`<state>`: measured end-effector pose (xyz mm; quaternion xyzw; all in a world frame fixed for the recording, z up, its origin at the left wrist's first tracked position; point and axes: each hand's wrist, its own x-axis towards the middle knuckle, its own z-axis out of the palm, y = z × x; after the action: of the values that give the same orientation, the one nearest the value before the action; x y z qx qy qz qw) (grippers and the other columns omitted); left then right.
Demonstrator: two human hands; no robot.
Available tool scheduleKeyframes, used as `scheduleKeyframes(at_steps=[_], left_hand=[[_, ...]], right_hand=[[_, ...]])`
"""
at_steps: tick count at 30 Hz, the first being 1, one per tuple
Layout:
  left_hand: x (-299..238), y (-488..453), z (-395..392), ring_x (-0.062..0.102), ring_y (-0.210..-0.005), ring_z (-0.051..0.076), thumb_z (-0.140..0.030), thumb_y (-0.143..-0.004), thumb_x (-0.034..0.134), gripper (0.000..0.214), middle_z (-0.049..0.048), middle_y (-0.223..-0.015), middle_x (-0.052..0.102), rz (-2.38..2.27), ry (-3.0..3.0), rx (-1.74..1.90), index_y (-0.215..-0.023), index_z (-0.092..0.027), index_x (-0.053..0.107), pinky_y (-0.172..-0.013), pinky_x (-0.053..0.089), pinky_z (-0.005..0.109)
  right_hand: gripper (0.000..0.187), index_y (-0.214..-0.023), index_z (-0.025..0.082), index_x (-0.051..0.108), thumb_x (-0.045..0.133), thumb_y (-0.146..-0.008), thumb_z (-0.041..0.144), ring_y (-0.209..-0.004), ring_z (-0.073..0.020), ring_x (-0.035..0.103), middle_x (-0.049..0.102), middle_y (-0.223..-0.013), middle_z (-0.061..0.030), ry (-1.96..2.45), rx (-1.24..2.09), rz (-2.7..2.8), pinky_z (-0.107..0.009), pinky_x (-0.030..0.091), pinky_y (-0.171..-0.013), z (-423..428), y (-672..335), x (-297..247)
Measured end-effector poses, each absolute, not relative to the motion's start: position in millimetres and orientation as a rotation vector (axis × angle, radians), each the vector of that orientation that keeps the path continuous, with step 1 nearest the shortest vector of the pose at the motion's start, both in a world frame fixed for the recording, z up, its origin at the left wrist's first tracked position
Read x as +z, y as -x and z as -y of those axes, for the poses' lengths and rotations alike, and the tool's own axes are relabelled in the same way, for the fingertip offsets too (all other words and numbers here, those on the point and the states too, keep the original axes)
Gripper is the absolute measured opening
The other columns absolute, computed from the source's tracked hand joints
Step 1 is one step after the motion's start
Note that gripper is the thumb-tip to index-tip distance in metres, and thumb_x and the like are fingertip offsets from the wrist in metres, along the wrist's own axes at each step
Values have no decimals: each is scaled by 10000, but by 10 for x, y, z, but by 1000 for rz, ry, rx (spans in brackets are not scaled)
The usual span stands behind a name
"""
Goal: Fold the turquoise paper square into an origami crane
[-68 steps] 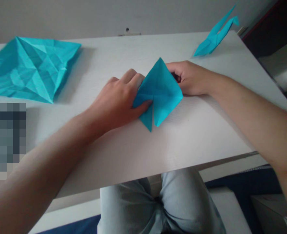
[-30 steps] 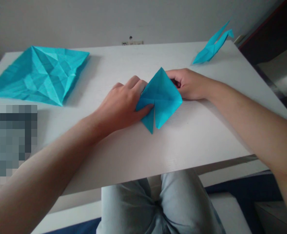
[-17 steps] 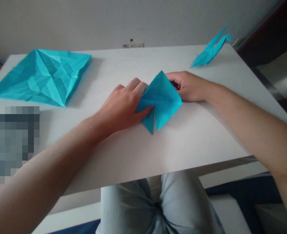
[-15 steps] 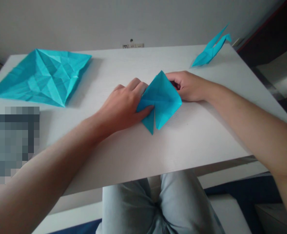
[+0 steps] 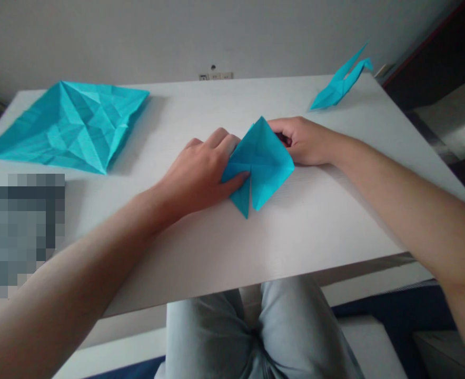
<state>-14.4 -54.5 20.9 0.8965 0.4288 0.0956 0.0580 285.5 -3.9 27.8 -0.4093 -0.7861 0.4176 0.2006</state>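
A folded piece of blue origami paper (image 5: 269, 163), diamond-shaped with a slit up its lower half, is between my two hands over the table. My left hand (image 5: 212, 166) grips its left side, thumb lying on top near the slit and fingers behind the edge. My right hand (image 5: 301, 139) is at the upper right edge with curled fingers; its fingertips are hidden behind the paper, where they seem to pinch it. At the back right stands a folded blue paper crane (image 5: 337, 89).
A creased, unfolded blue sheet (image 5: 76, 129) lies at the back left of the white table (image 5: 315, 221). A pixelated patch (image 5: 22, 226) covers something at the left. Wall sockets (image 5: 216, 76) show behind the table, and my legs (image 5: 208, 331) are below its front edge.
The whole view has shifted very slightly. Both hands keep their hold, and the folded paper looks the same.
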Motion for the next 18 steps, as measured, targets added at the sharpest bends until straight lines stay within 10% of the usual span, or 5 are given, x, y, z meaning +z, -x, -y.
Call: scheduleKeyframes(at_steps=[18], left_hand=[[187, 138, 555, 829, -1310, 435, -435, -1206, 676, 465, 177, -1513, 776, -1299, -2751, 324, -1631, -248, 637, -1210, 665, 626]], right_hand=[[553, -890, 314, 749, 1216, -827, 602, -852, -219, 552, 610, -743, 32, 1100, 1174, 2155, -353, 397, -657, 31, -2840, 295]])
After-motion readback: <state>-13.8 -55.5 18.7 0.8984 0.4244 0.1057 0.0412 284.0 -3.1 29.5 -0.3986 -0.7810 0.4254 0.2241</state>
